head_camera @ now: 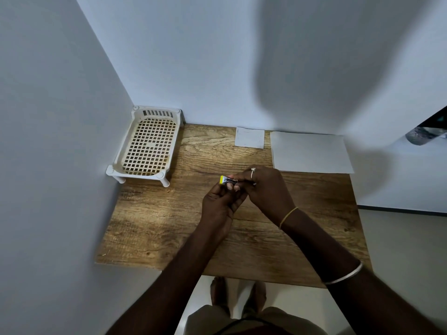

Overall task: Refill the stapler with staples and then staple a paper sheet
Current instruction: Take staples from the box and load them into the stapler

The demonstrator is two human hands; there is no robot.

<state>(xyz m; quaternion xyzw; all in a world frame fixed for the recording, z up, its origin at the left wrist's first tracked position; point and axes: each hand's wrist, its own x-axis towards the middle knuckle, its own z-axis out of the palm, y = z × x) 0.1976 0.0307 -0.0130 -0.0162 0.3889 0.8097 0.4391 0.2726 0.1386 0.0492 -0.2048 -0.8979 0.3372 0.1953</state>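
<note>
Both hands meet near the paper sheet (312, 152): left hand (219, 205) pinches the small stapler (227, 180), steadying it while right hand (266, 187) fingers pinch its end, likely to load it.

The small yellow thing (227, 180) held between the two hands is mostly covered by fingers and too tiny to name. The right hand (264, 187) hides its far end. A dark object (425, 134) at the right edge is cut off and blurry. Marks on the small paper square (249, 137) are too faint to read.
</note>
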